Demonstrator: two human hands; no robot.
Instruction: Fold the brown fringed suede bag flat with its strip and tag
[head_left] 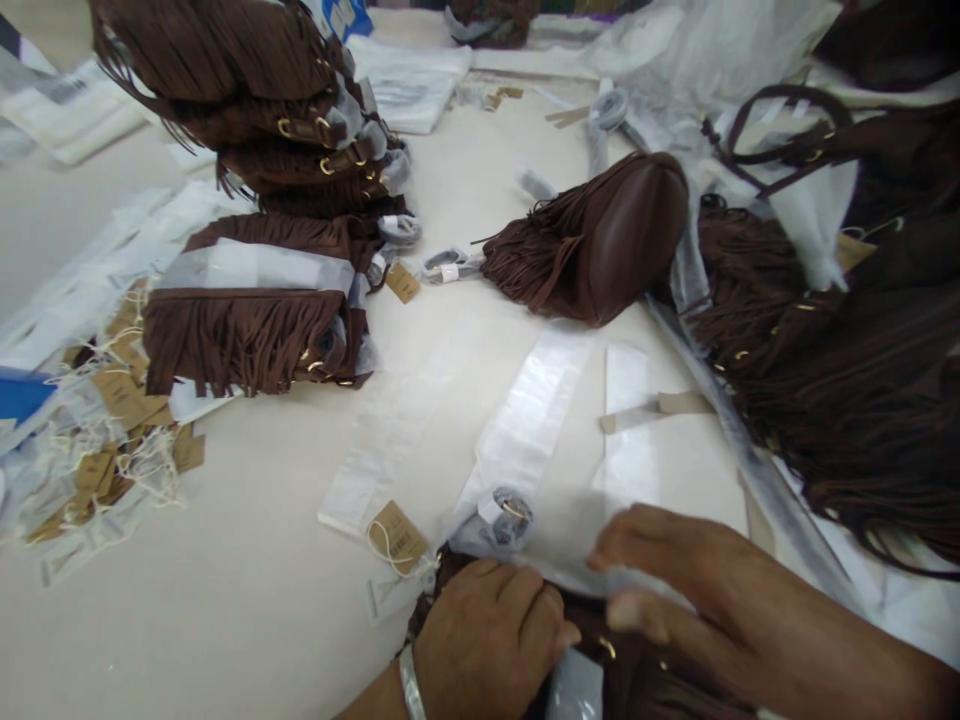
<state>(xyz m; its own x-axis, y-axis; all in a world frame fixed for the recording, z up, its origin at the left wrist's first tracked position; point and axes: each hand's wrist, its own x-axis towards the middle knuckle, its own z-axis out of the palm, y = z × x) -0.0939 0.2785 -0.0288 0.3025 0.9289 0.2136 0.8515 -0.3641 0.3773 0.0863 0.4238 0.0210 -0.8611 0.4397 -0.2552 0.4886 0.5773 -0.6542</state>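
Note:
My left hand point(491, 630) is at the bottom centre, fingers curled and pressed onto a brown fringed bag point(637, 680) that lies partly under both hands. A thin white wrapping sheet point(525, 420) runs from the bag up the table. My right hand point(675, 580) lies over the same sheet and bag with its fingers stretched forward and pressing down. A brown paper tag point(397, 535) on a string hangs from the bag's left side, next to a wrapped metal ring point(510, 510).
A stack of wrapped brown fringed bags point(255, 320) stands at the left, with a taller pile point(247, 90) behind. One fringed bag point(600, 240) lies on its side mid-table. More bags point(862, 380) crowd the right. Loose tags point(112, 440) heap at the far left.

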